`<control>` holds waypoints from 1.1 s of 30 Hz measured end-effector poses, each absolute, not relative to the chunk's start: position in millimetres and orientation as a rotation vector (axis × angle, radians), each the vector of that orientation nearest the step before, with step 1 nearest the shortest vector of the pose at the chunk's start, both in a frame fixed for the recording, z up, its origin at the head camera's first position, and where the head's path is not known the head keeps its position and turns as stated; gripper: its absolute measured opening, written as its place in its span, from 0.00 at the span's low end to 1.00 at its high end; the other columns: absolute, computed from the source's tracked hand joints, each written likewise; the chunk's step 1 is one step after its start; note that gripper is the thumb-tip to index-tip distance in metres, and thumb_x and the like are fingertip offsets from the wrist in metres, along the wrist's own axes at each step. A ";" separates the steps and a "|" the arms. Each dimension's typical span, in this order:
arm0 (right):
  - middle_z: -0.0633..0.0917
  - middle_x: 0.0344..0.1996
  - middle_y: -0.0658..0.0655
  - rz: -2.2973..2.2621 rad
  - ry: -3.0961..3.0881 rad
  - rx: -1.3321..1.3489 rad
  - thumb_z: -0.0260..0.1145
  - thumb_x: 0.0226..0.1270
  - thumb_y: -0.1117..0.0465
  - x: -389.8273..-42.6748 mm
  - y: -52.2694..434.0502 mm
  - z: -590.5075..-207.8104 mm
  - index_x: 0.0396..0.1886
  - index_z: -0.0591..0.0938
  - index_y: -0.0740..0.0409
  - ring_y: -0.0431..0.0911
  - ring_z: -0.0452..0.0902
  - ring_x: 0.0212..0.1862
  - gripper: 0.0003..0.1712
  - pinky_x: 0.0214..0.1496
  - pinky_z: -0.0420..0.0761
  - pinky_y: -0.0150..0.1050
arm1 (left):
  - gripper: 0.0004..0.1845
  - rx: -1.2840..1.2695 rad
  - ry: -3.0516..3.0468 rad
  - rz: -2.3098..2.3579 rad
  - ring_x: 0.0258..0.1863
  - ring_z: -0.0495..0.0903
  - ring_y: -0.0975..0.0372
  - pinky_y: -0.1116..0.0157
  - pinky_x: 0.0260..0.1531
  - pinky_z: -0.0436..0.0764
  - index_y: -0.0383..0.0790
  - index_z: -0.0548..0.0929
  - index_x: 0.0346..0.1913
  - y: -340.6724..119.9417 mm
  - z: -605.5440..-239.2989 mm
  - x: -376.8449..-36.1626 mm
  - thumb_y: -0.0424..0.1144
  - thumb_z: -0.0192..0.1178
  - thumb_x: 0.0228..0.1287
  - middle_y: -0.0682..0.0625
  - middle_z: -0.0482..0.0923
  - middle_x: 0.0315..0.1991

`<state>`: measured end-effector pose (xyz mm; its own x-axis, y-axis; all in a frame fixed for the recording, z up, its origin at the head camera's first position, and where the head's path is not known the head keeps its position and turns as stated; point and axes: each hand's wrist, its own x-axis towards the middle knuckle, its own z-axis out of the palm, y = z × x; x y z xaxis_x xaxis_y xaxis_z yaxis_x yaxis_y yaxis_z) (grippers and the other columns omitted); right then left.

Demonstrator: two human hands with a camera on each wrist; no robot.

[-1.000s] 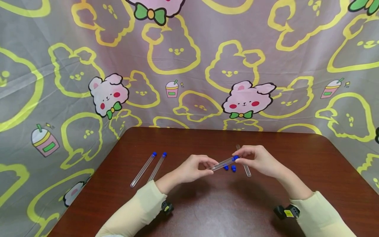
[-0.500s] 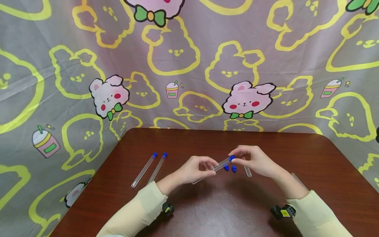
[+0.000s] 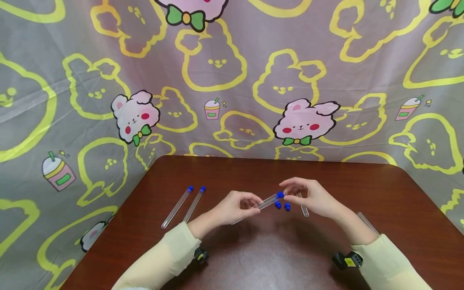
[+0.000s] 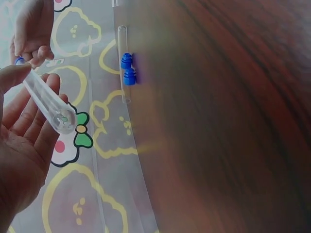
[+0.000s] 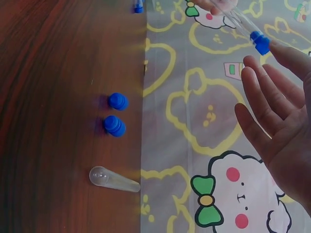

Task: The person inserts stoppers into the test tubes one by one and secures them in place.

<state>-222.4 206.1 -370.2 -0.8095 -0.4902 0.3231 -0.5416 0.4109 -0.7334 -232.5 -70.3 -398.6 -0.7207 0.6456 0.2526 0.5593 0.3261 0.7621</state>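
My left hand (image 3: 250,204) pinches a clear test tube (image 3: 267,200) near its middle and holds it slanted above the brown table (image 3: 253,257). The tube's rounded end (image 4: 62,118) lies across the left fingers (image 4: 36,104). A blue cap (image 3: 280,195) sits on the tube's upper end. My right hand (image 3: 287,192) pinches that cap (image 5: 260,42) with thumb and forefinger, its other fingers (image 5: 252,82) spread straight. Two loose blue caps (image 3: 282,206) lie on the table just under the hands, next to an uncapped tube (image 3: 304,210).
Two capped tubes (image 3: 185,206) lie side by side at the table's left. Another clear tube (image 3: 367,223) lies by my right forearm. A cartoon-print cloth (image 3: 232,80) walls in the table at the back and sides.
The capped end of the held tube and my right hand have shifted a little to the left, towards my left hand. Everything on the table has stayed put.
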 end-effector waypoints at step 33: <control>0.85 0.34 0.49 1.293 -2.623 0.901 0.69 0.64 0.62 -213.9 235.1 -391.9 0.52 0.81 0.53 0.40 0.80 0.38 0.16 0.39 0.80 0.36 | 0.09 1.092 2.712 1.300 0.30 0.78 0.68 0.63 0.32 0.79 0.40 0.86 0.41 -133.0 -407.8 -233.1 0.36 0.71 0.58 0.59 0.81 0.29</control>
